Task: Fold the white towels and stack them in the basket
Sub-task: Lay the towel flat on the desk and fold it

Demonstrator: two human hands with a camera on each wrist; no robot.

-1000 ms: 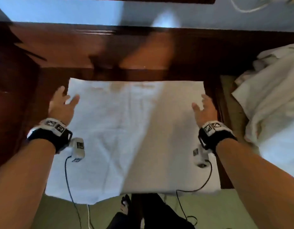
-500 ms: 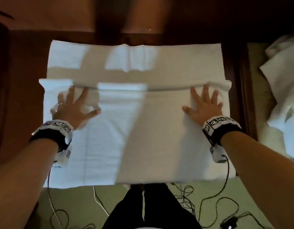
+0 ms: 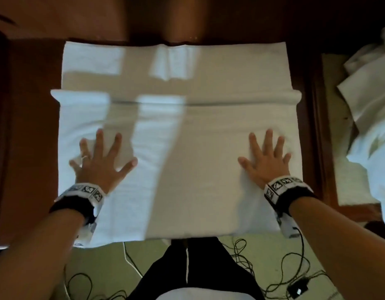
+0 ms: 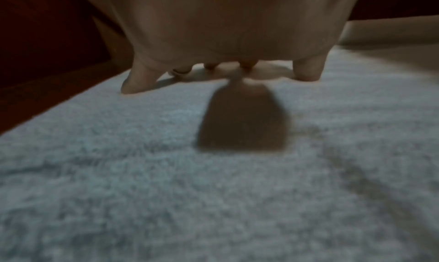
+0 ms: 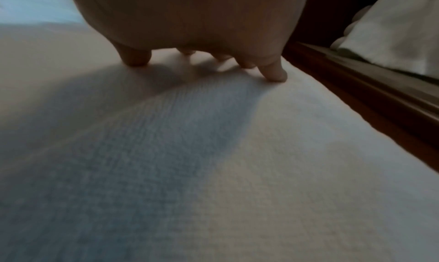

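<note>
White terry towel (image 3: 187,161) lies spread on the dark wood table (image 3: 29,135), near part doubled back so a rolled fold edge runs crosswise just beyond the fingertips of both hands. Left hand (image 3: 100,163) sits palm-down near the towel's left edge, fingers (image 3: 99,139) straight and fanned apart, thumb out toward the centre; right hand (image 3: 266,163) mirrors it near the right edge, fingers (image 3: 268,139) also splayed and flat. Nothing is pinched or clamped, both just press the top layer. Likely reason for the spread: wide contact flattens the doubled layer and pins it square while the crease sets. Left wrist view shows the fingertips (image 4: 133,85) touching the pile with the table edge just outside the little finger; right wrist view shows the same, fingertips (image 5: 273,74) down on the cloth, table edge just outside them. Hands placed wide apart, one per side, probably to keep the fold line straight across the full width. Beyond the fingertips a single layer extends to the far edge, so I'd judge more folds are due. Heap of unfolded white towels (image 3: 373,118) sits well right of the right hand's little finger, on a lower surface. Basket: not visible in any view. Cables (image 3: 252,260) trail on the floor behind the wrists, clear of the cloth.
</note>
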